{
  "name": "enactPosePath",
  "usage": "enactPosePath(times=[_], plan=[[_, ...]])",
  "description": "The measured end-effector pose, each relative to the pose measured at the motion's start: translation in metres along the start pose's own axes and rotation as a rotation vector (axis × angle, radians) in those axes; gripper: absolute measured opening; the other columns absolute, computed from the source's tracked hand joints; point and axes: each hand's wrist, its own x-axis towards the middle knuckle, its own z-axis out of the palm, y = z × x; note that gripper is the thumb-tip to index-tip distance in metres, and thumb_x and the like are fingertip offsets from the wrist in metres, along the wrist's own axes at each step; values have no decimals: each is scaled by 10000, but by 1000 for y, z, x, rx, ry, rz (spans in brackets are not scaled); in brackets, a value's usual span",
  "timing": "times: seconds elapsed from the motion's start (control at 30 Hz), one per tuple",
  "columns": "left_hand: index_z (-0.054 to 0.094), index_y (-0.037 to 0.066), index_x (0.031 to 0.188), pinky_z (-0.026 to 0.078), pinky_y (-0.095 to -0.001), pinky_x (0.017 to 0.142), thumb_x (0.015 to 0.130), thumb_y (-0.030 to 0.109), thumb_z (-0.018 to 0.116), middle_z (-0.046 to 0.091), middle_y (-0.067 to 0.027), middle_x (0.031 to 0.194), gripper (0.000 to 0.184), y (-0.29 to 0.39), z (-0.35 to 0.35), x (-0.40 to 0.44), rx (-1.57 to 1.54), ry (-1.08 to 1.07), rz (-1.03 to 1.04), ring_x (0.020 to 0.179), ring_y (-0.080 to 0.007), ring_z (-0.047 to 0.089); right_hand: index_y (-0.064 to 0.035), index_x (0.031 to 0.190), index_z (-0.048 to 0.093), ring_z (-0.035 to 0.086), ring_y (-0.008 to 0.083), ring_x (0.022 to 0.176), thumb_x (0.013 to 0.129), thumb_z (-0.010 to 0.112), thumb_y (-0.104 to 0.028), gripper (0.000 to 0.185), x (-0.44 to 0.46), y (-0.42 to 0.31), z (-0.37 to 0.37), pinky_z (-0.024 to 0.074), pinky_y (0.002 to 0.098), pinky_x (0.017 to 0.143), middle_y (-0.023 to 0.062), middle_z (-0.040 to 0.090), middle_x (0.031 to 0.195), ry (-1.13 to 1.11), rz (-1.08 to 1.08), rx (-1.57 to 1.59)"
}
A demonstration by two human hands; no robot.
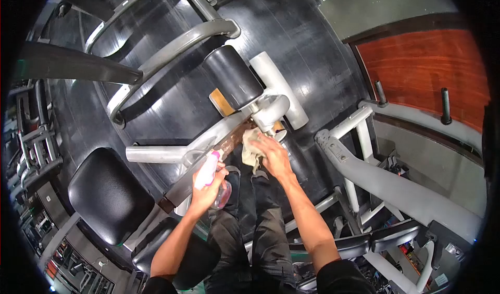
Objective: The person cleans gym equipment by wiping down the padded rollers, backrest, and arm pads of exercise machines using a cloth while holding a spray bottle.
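In my left hand [208, 190] is a spray bottle [208, 170] with a white and pink head, its clear body hanging below my fingers. My right hand [273, 156] grips a pale cloth [252, 149] and presses it near the metal joint of a gym bench. A worn brown-grey beam [233, 140] of that bench runs diagonally between my hands. Just beyond the cloth are a silver pivot bracket [271, 111] and a black padded roller [233, 76]. The fingertips of my right hand are partly hidden by the cloth.
A black seat pad [110, 196] lies to the left, and a thick white tube [278, 89] stands behind the bracket. Curved grey frame tubing [177, 46] crosses the far left. On the right is another machine's grey arm [396, 184]. Dark rubber flooring [307, 38] surrounds the bench.
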Motion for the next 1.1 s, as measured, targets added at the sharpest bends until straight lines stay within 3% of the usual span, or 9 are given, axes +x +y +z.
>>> enactPosePath(times=[0.1,0.17,0.33,0.43,0.63,0.8,0.9,1.0,1.1], plan=[[584,-8,1024,492,-256,532,882,58,611,621,-71,810,160,15,-7,21,149,-43,-30,569,-103,578,-85,1158,630,542,320,1170,694,497,132,529,18,23,-2,422,405,1007,151,602,1198,382,18,93],[599,-4,996,485,-250,519,870,63,623,625,-54,785,145,25,-7,38,192,25,18,550,-93,571,-75,1248,561,534,340,1169,780,467,123,516,24,30,7,427,397,993,162,573,1237,609,347,193],[610,17,918,445,-238,465,863,49,613,560,0,634,64,34,-5,70,308,84,106,490,-65,533,-146,1302,519,538,324,1172,800,487,101,560,31,19,3,470,398,939,111,544,1298,601,449,70],[607,20,908,434,-235,459,871,62,619,556,2,627,57,30,-8,81,438,92,224,484,-61,525,-167,1301,521,539,314,1172,810,491,82,552,32,20,4,477,402,928,81,538,1311,596,496,61],[621,10,856,425,-272,569,852,89,636,560,-32,629,81,55,-1,81,307,179,93,610,-81,520,-161,1306,511,538,308,1175,815,494,69,543,32,20,5,472,399,936,73,539,1312,594,494,46],[628,13,897,425,-266,559,857,105,649,568,-39,646,103,54,-11,89,387,165,208,598,-77,517,-155,1311,503,533,319,1173,811,500,66,547,33,20,5,462,404,942,82,540,1304,575,519,37],[626,17,922,429,-266,557,867,121,653,580,-44,670,121,55,-17,90,394,135,160,598,-77,526,-111,1307,503,541,302,1185,826,490,70,514,33,25,5,449,381,956,111,546,1302,570,523,79],[622,19,946,442,-264,564,868,129,660,594,-48,695,140,61,-31,85,344,53,73,606,-79,546,23,1258,514,536,226,1144,918,452,12,346,38,46,3,386,326,986,139,575,1232,736,606,461],[619,17,962,451,-251,566,868,126,662,604,-42,711,150,66,-50,82,320,-56,27,606,-75,560,19,1292,491,535,219,1139,944,455,-23,352,70,23,-22,389,319,987,142,566,1248,845,675,625]])
